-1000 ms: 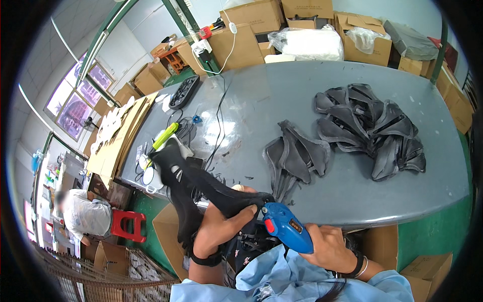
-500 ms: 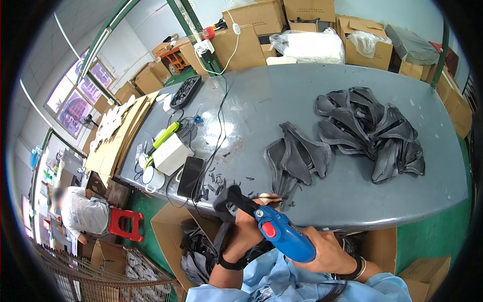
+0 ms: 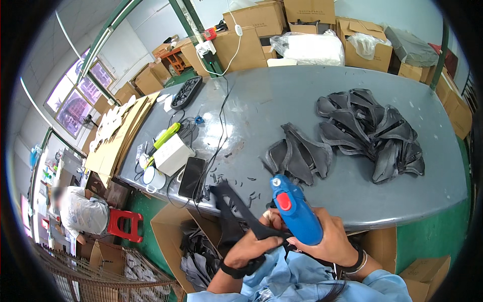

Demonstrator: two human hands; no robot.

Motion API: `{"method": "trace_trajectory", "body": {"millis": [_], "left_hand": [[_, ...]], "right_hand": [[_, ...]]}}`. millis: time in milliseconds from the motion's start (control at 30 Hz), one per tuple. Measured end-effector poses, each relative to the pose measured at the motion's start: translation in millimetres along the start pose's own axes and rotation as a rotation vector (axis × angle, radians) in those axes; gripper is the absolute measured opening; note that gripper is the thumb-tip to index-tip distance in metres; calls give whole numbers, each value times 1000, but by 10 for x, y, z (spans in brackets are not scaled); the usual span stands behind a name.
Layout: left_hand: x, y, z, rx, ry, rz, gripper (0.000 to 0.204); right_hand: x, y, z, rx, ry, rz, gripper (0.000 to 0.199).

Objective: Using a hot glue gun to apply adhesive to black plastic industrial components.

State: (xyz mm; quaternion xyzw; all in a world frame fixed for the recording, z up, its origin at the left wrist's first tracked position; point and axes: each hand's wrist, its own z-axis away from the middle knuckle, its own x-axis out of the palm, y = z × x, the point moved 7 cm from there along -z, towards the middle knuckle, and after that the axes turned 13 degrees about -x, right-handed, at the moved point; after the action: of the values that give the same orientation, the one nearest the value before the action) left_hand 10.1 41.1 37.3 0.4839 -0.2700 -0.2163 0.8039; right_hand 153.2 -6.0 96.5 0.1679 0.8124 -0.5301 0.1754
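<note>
My right hand (image 3: 329, 239) is wrapped around a blue handheld power tool (image 3: 301, 221) with a red button on top. The tool's working end is hidden beneath its body. My left hand (image 3: 251, 246) grips a dark, flexible molded piece (image 3: 226, 211) with strap-like arms, close to the tool's front and above the table's near edge. Beyond the hands lies a small group of dark grey molded pieces (image 3: 299, 156). A bigger heap of similar pieces (image 3: 370, 128) is farther right. Several small black scraps (image 3: 251, 196) are scattered on the tabletop left of the tool.
The grey table (image 3: 261, 100) has a rounded edge. On its left are a phone (image 3: 191, 176), a white box (image 3: 172, 153), a mug (image 3: 153, 177) and cables. An open carton (image 3: 168, 229) of dark pieces stands below. A person (image 3: 85, 211) sits far left.
The blue tool has swung to a steeper angle and moved slightly right. My left hand has turned and come nearer my body, shifting the dark piece with it.
</note>
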Motion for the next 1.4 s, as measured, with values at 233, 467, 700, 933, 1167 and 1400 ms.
{"method": "trace_trajectory", "body": {"millis": [233, 467, 700, 933, 1167, 1400], "left_hand": [[-262, 488, 47, 698, 285, 672, 68], [-582, 540, 318, 771, 570, 557, 37], [-662, 507, 479, 709, 503, 346, 35], [-791, 488, 599, 556, 531, 219, 28], [-895, 451, 647, 285, 400, 131, 30], [-1115, 395, 695, -146, 202, 218, 32]], "right_hand": [[285, -99, 86, -123, -191, -129, 60], [237, -137, 92, -162, -151, 94, 55], [375, -34, 105, -138, -195, 187, 56], [501, -104, 46, -200, -213, 206, 50], [597, -136, 10, -201, -268, 168, 51], [661, 41, 101, -157, -289, 246, 46]]}}
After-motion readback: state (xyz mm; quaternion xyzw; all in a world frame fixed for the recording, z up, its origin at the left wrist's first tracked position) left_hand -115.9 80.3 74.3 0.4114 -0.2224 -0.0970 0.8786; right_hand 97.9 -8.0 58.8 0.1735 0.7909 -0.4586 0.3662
